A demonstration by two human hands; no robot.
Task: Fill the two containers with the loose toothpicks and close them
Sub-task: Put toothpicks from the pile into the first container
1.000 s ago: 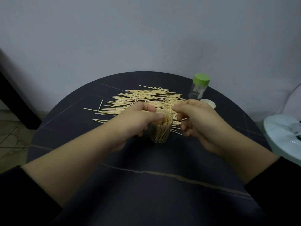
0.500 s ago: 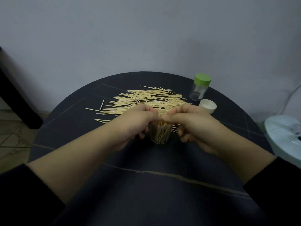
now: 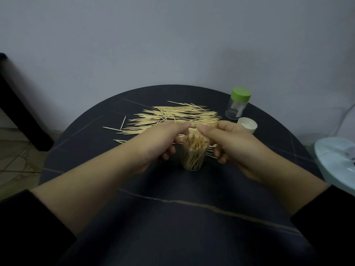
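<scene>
A clear open container (image 3: 194,155) stands at the table's middle, packed with upright toothpicks. My left hand (image 3: 163,140) hovers at its left and my right hand (image 3: 227,142) at its right. Both thumbs reach over the container's mouth with a small gap between their tips. The other fingers are loosely curled, and I see nothing pinched in either hand. Behind the hands lies a wide pile of loose toothpicks (image 3: 172,117). A second clear container (image 3: 235,110) with a green lid on it stands at the back right. A white lid (image 3: 247,125) lies beside it, open side up.
The round dark table (image 3: 172,217) has a pale vein running across its near half. A pale blue rounded object (image 3: 338,162) sits just off the table's right edge. A dark furniture leg (image 3: 21,116) stands at the left, and a grey wall is behind.
My fingertips met over the container's mouth half a second ago and have now drawn slightly apart. The toothpicks stand in the container.
</scene>
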